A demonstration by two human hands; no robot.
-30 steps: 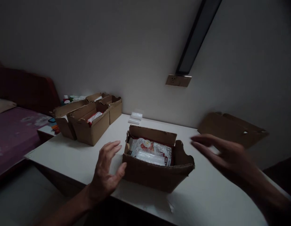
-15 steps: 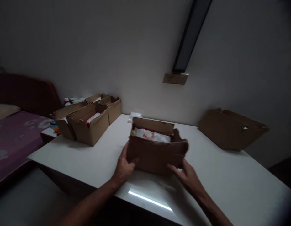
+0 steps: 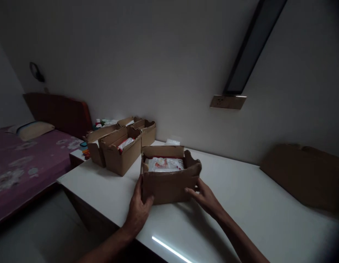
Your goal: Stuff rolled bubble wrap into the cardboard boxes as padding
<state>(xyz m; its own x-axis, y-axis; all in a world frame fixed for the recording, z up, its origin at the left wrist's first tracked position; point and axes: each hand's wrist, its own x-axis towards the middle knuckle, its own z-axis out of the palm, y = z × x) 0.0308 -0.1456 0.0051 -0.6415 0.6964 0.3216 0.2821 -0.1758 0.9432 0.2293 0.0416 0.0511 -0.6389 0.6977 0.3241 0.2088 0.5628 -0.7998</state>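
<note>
Between my two hands is an open cardboard box (image 3: 169, 186), upright over the white table (image 3: 227, 182). My left hand (image 3: 138, 208) grips its left end, thumb across the near wall. At the lower right corner, my right hand (image 3: 204, 197) holds the box with its thumb on the front. Inside lies a white plastic packet (image 3: 165, 164) with red marks, and something red shows behind it. Whether the box's base touches the table is hard to tell.
Several open cardboard boxes (image 3: 122, 157) stand together at the table's left end, one with a white and red packet. A larger cardboard piece (image 3: 303, 175) is at the right. A clear plastic piece (image 3: 172, 142) lies by the wall. Left is a bed (image 3: 35, 157).
My view has turned left, so the surroundings sit further right. The held box has moved left toward the other boxes, still between both hands.
</note>
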